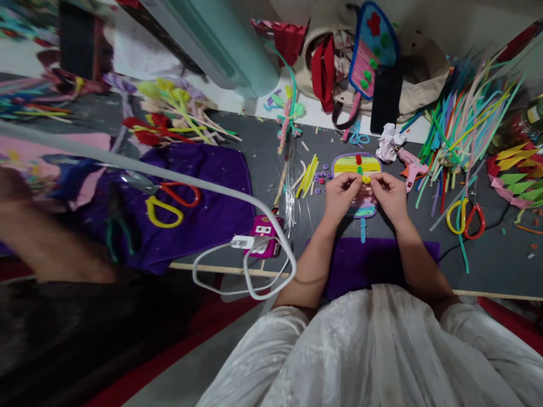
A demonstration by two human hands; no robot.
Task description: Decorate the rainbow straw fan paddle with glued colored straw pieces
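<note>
My left hand (341, 196) and my right hand (389, 195) meet over the work, fingertips pinched on a small yellow pipe cleaner piece (365, 180). Beneath them lies a popsicle-shaped pipe cleaner craft (339, 165) with a purple outline, yellow upper part, pink and blue lower bands and a blue stick (363, 232). Red and green bits sit along its upper middle. My hands cover much of its centre. To the left are small purple coils (325, 167) and cut yellow pipe cleaners (309, 176). A pink glue gun (410, 168) rests on the right beside crumpled white paper (390, 141).
Scissors (465, 219) and a pipe cleaner bundle (466, 124) lie right. Behind are a canvas bag (424, 85), a black phone (386, 99) and another popsicle craft (373, 45). A white cable (212, 185) crosses the left, near a co-worker's arm (51, 237).
</note>
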